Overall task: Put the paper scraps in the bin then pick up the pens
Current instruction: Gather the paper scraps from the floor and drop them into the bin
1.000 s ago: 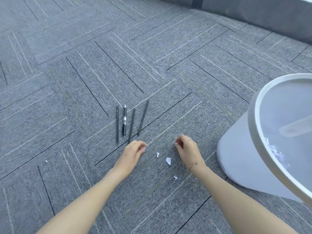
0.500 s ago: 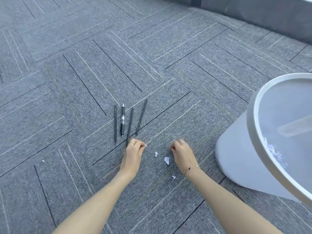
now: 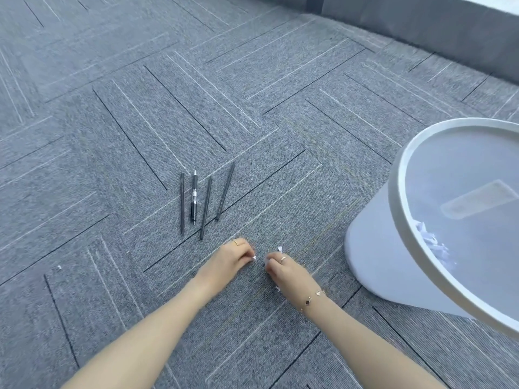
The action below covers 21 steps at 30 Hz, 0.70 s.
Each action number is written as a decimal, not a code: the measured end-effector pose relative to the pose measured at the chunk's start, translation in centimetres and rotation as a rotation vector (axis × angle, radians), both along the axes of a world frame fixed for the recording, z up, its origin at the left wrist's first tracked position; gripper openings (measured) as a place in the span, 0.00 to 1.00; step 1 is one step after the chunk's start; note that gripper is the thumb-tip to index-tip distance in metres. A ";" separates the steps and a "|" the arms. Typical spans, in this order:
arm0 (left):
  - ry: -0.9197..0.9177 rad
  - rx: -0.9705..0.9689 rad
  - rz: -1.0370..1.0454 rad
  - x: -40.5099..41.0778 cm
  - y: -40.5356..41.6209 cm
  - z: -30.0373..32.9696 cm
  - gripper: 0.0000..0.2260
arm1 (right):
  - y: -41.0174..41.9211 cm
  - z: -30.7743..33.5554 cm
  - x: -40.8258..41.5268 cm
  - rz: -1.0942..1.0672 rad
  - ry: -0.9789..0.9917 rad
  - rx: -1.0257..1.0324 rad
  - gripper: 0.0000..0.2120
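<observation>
- The left hand [image 3: 230, 259] rests low on the grey carpet floor [image 3: 280, 122], its grip curled with fingertips pinched together on a small white paper scrap [image 3: 254, 258].
- The right hand [image 3: 283, 269] sits just beside it, its grip also curled and pinching white paper scraps [image 3: 279, 249] at the fingertips; another white bit [image 3: 277, 288] shows at the carpet under its wrist.
- The two hands are near each other, fingertips facing, with a narrow gap between them.
- A thin ring shows on each hand, and a fine chain bracelet [image 3: 313, 297] circles the right wrist.
- Four dark pens [image 3: 194, 202] lie side by side on the carpet, just beyond the left hand and apart from it.
- A white bin [image 3: 373, 248] stands to the right of the hands, with torn white paper [image 3: 431, 244] visible inside it.
- One tiny white fleck [image 3: 59, 267] lies alone on the carpet, well to the left.
</observation>
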<state>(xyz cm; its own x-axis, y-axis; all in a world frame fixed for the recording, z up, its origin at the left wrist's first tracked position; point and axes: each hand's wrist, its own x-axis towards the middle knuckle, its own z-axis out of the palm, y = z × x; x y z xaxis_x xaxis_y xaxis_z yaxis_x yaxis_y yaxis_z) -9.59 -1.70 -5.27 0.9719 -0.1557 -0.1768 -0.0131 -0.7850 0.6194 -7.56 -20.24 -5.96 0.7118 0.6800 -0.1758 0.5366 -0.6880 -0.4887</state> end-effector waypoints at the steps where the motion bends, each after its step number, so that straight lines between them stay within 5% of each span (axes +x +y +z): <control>1: -0.024 0.015 0.009 -0.1 -0.2 0.1 0.06 | 0.1 -0.2 -0.1 -0.003 -0.019 0.009 0.03; 14: 0.071 -0.077 0.192 0.4 0.1 0.3 0.06 | -0.3 1.3 1.6 -0.437 0.153 0.168 0.03; 18: 0.066 -0.085 0.174 0.2 0.1 0.6 0.06 | -0.7 1.3 1.8 -0.425 0.155 0.144 0.14; 21: 0.099 -0.090 0.111 -0.2 -0.5 0.8 0.07 | -0.7 1.4 1.9 -0.402 0.136 0.107 0.13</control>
